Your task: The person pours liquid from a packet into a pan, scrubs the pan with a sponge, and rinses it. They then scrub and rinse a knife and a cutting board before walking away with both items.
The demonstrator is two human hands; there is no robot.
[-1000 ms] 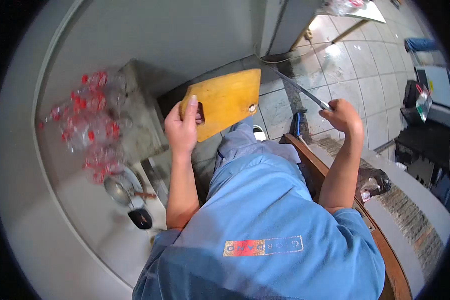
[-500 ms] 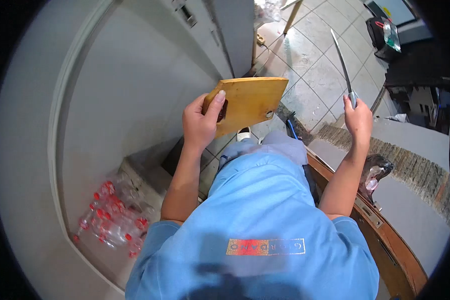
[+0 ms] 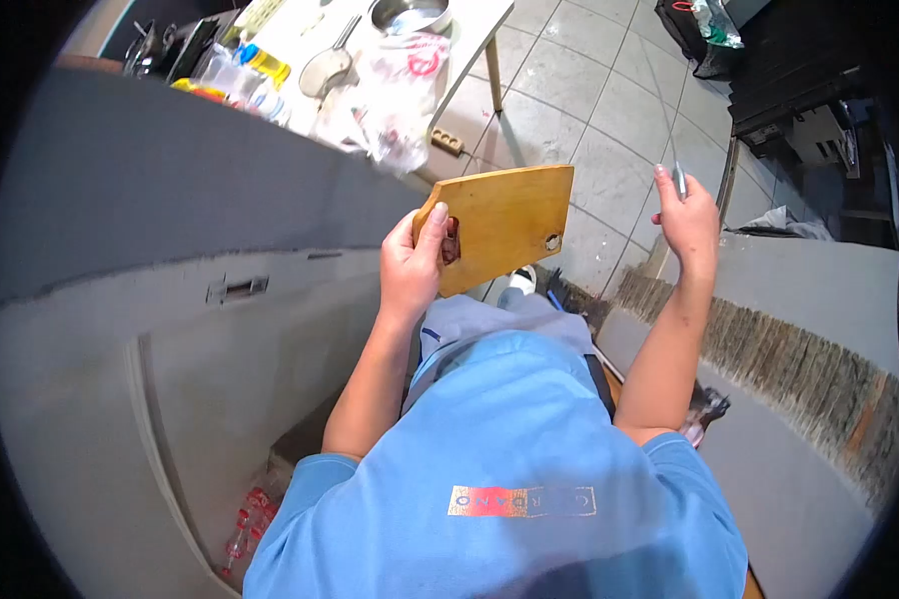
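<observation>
My left hand (image 3: 415,262) grips a wooden cutting board (image 3: 509,222) at its near left end, the fingers through the handle slot and the thumb lying over the face. The board is tilted in front of my body, with a small hole near its right corner. In my right hand (image 3: 689,222) is a knife (image 3: 677,178), closed round the handle. Its long thin blade points up and away, smeared against the floor tiles. Board and knife are apart.
At the upper left a white table (image 3: 484,35) bears a pan (image 3: 410,15), a small strainer-like pan (image 3: 326,72) and plastic bags (image 3: 400,90). A power strip (image 3: 448,142) hangs by it. A grey door (image 3: 270,329) stands left, plastic bottles (image 3: 250,524) below. A striped rug (image 3: 769,354) lies right.
My view has moved forward past the door, and the table with its pans and bags has come into sight. The board and knife stay in my hands; the bottles have mostly slipped from view.
</observation>
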